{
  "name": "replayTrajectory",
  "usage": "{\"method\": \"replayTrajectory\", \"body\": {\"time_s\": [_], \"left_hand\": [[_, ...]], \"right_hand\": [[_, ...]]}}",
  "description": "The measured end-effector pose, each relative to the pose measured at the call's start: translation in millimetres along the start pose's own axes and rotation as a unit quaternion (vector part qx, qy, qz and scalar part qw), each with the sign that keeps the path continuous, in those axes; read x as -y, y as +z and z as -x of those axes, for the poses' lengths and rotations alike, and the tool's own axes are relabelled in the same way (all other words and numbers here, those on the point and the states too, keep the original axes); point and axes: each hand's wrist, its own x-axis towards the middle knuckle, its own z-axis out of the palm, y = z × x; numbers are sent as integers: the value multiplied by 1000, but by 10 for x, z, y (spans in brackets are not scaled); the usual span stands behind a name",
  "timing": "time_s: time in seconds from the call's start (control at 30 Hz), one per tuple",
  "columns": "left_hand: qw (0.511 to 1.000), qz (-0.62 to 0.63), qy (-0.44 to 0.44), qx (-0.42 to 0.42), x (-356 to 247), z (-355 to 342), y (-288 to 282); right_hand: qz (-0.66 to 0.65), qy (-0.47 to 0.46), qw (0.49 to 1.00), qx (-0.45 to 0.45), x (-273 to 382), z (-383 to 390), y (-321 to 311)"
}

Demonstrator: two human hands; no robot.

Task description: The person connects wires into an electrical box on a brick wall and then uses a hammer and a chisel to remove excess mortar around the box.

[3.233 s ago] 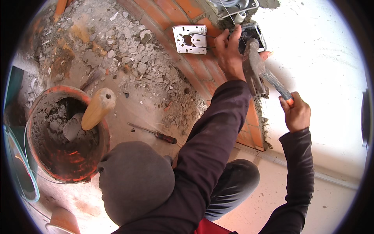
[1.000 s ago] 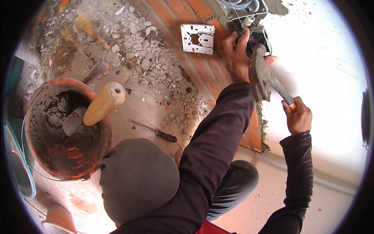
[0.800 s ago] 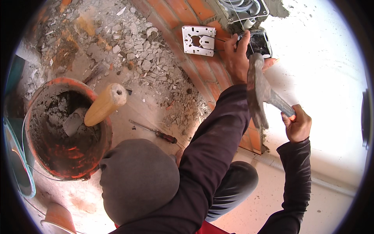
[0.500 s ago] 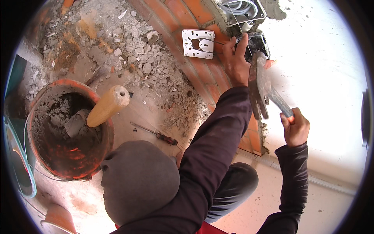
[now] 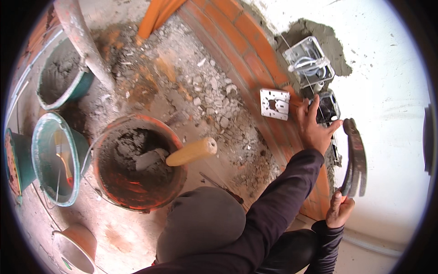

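Orange brick [image 5: 248, 55] runs as a curved band from the far middle down to the near right, and it marks the edge between the rubble-strewn floor on the left and the white plastered wall [image 5: 388, 91] on the right. On that edge the left hand [image 5: 314, 128] lies spread, fingers open and flat, touching a dark electrical box [image 5: 327, 108] set into the wall. Just left of the hand a white metal mounting plate [image 5: 274, 103] rests on the brick. Farther along, a second grey box [image 5: 309, 61] with white cable coiled inside sits in a patch of fresh grey mortar [image 5: 328, 39].

Near the lower right, the right hand [image 5: 340, 210] is closed around the handle of a hammer [image 5: 356, 155]; its curved steel head rises along the wall, just right of the left hand and not touching it. White wall to the right of the hammer is open.

On the floor to the left, an orange bucket [image 5: 139, 166] holds mortar and a trowel with a pale wooden handle [image 5: 191, 151] resting on its rim. A screwdriver [image 5: 219, 185] lies between the bucket and the brick. Beyond, two green buckets [image 5: 54, 160] stand at the left edge, crowding that side.
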Motion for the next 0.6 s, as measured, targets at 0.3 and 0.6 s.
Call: {"method": "replayTrajectory", "body": {"time_s": [0.3, 0.6], "left_hand": [[987, -113, 106, -44, 36, -176, -133], [994, -57, 91, -21, -23, 62, 17]], "right_hand": [[-348, 138, 927, 32, 11, -94, 317], [-375, 101, 921, 10, 182, -40, 124]]}}
